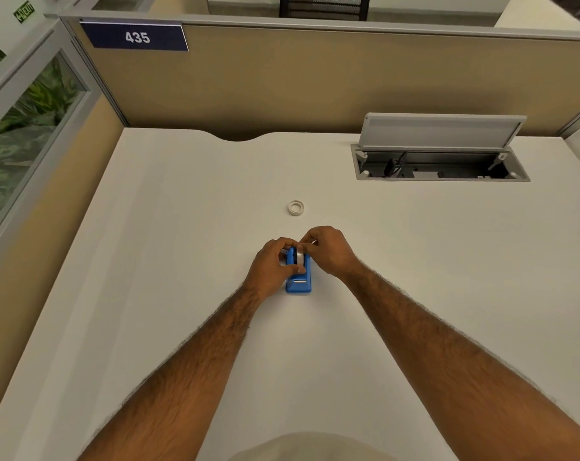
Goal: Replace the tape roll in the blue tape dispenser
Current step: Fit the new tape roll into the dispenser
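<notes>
The blue tape dispenser (298, 283) stands on the white desk (182, 261) in the middle, its cutter end toward me. A tape roll (298, 256) sits upright in its cradle. My left hand (273, 264) grips the dispenser from the left, thumb across its top. My right hand (328, 249) pinches the roll from the right and above. A second, small white tape roll (296, 207) lies flat on the desk a little beyond the hands.
An open cable hatch (441, 161) with a raised grey lid sits at the desk's back right. A beige partition (315, 81) with the sign 435 runs along the far edge. A glass panel (26, 128) stands at the left.
</notes>
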A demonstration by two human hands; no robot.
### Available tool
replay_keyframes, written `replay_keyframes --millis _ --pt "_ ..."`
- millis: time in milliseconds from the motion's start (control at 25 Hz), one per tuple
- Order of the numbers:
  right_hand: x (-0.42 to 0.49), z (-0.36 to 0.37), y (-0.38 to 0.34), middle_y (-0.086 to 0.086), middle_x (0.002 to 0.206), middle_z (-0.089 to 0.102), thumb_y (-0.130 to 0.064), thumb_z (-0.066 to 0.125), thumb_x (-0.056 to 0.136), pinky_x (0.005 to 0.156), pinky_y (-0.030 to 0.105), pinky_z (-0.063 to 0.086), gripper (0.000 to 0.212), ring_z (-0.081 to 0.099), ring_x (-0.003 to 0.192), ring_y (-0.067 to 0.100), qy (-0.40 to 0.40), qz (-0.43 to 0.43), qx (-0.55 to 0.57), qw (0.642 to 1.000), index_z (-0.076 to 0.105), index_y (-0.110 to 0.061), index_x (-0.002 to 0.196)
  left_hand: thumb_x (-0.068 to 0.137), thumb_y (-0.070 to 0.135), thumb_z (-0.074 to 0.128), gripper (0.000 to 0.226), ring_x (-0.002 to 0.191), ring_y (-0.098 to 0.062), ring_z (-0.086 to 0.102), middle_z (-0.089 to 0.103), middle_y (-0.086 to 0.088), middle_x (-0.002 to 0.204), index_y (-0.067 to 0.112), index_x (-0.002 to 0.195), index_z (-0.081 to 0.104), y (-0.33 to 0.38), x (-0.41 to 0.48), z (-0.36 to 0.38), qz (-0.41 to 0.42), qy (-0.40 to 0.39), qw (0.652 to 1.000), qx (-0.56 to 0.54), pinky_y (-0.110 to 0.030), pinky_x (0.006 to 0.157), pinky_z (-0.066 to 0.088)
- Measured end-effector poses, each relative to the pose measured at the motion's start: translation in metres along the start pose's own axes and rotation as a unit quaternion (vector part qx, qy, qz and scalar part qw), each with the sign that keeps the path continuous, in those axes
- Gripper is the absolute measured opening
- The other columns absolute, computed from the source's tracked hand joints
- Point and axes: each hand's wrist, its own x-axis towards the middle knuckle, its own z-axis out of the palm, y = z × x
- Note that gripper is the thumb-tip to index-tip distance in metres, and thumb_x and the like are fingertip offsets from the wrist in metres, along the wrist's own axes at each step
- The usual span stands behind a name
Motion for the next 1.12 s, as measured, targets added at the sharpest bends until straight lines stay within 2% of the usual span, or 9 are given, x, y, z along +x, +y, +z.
replay_keyframes --millis 80,200,320,480,640,840,1000,1120 --pt "-0.0007 0.0002 0.0008 0.001 0.090 0.070 -0.021 0.067 0.089 0.072 0.030 0.051 0.012 0.063 0.083 0.015 -0.001 -0.004 -0.003 1.000 0.073 -0.010 0.088 0.070 0.018 0.088 0.054 0.105 -0.020 0.062 0.064 -0.003 0.122 0.019 0.117 0.061 -0.0007 0.0001 0.0001 0.005 0.002 1.000 0.003 -0.025 0.085 0.047" --pt "0.0004 0.0037 -0.0003 0.003 0.087 0.069 -0.018 0.067 0.088 0.067 0.027 0.048 0.012 0.061 0.080 0.016 0.021 -0.004 -0.002 1.000 0.072 -0.007 0.086 0.070 0.018 0.088 0.055 0.104 -0.019 0.062 0.063 -0.002 0.122 0.020 0.117 0.060 -0.0003 -0.0010 -0.0001 0.006 0.002 1.000 0.008 -0.025 0.085 0.047" --pt "0.0017 0.0051 -0.0016 0.001 0.084 0.067 -0.015 0.065 0.089 0.063 0.024 0.044 0.012 0.060 0.077 0.015 0.028 -0.001 -0.012 1.000 0.071 -0.006 0.087 0.071 0.018 0.087 0.055 0.107 -0.020 0.062 0.063 -0.003 0.123 0.019 0.119 0.059 0.0005 -0.0022 0.0005 0.008 0.004 1.000 0.009 -0.027 0.088 0.049" --pt "0.0009 0.0068 -0.0036 0.002 0.085 0.068 -0.011 0.060 0.090 0.065 0.024 0.044 0.013 0.061 0.078 0.016 0.039 0.010 -0.009 0.999 0.072 -0.005 0.088 0.071 0.015 0.087 0.056 0.108 -0.021 0.062 0.062 -0.003 0.124 0.017 0.120 0.060 0.0026 -0.0045 0.0003 0.014 0.007 1.000 -0.001 -0.026 0.087 0.048" --pt "-0.0009 0.0025 -0.0008 0.000 0.082 0.067 -0.007 0.054 0.092 0.063 0.020 0.044 0.019 0.060 0.077 0.014 0.028 0.023 0.034 0.999 0.073 -0.005 0.088 0.071 0.014 0.087 0.058 0.107 -0.020 0.061 0.062 -0.004 0.125 0.016 0.122 0.060 0.0037 -0.0060 -0.0005 0.012 0.005 1.000 -0.007 -0.026 0.087 0.048" --pt "-0.0021 -0.0003 -0.0009 0.000 0.084 0.069 -0.020 0.070 0.088 0.065 0.023 0.047 0.013 0.060 0.077 0.011 0.011 0.013 0.030 0.999 0.074 -0.008 0.086 0.072 0.016 0.087 0.055 0.108 -0.021 0.061 0.062 -0.003 0.124 0.018 0.120 0.059 0.0029 -0.0036 0.0012 0.005 0.008 1.000 0.006 -0.025 0.086 0.047" --pt "0.0013 0.0014 -0.0041 0.001 0.079 0.067 -0.012 0.070 0.085 0.057 0.019 0.044 0.008 0.058 0.070 0.010 0.025 0.019 0.017 0.999 0.072 -0.004 0.083 0.071 0.018 0.088 0.055 0.104 -0.017 0.059 0.062 -0.002 0.124 0.020 0.117 0.059 0.0018 -0.0031 0.0022 0.007 0.009 1.000 0.016 -0.024 0.084 0.046" --pt "0.0035 0.0020 -0.0064 0.001 0.079 0.066 -0.007 0.065 0.087 0.056 0.017 0.043 0.008 0.058 0.072 0.013 0.030 0.019 0.004 0.999 0.071 -0.003 0.084 0.072 0.018 0.088 0.054 0.105 -0.018 0.060 0.063 -0.002 0.124 0.020 0.117 0.058 0.0016 -0.0034 0.0025 0.009 0.008 1.000 0.013 -0.025 0.084 0.047"
